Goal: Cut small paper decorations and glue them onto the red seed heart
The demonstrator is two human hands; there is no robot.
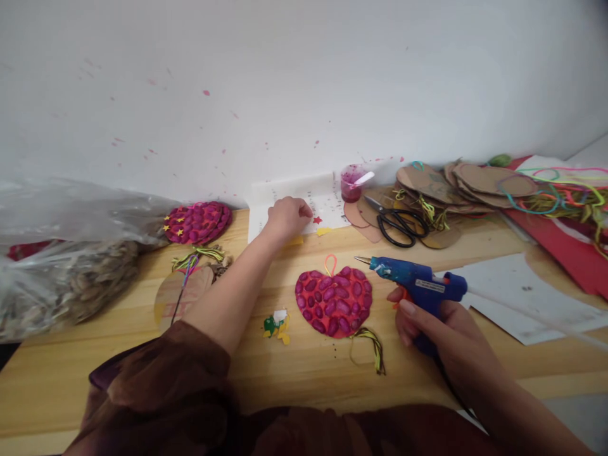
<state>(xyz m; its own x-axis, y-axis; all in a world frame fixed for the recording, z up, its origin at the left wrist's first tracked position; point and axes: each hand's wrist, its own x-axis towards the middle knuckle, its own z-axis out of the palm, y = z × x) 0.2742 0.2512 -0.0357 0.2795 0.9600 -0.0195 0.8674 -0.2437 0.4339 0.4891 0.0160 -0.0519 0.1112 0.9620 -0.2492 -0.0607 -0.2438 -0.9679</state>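
Note:
My right hand [439,326] is wrapped round the handle of a blue glue gun [422,282], its metal nozzle pointing left. A white glue stick [532,316] runs out of the gun's back. My left hand [287,218] is over a white printed sheet [261,212] by the wall, fingers bent together; what they hold, if anything, is hidden. Just right of those fingertips lies a small red star [317,220], with yellow scraps [327,231] close by. Between my arms lies a red apple-shaped piece [339,291] covered in purple pieces, with a loop on top and a tassel [375,348] below.
Black-handled scissors [401,228] rest near cardboard shapes [475,180] and a cup of purple paint [352,185]. Coloured cords [565,199] lie at right. Stacked purple pieces [202,223] and a clear plastic bag [76,272] are at left. Green and yellow scraps [278,326] lie in front.

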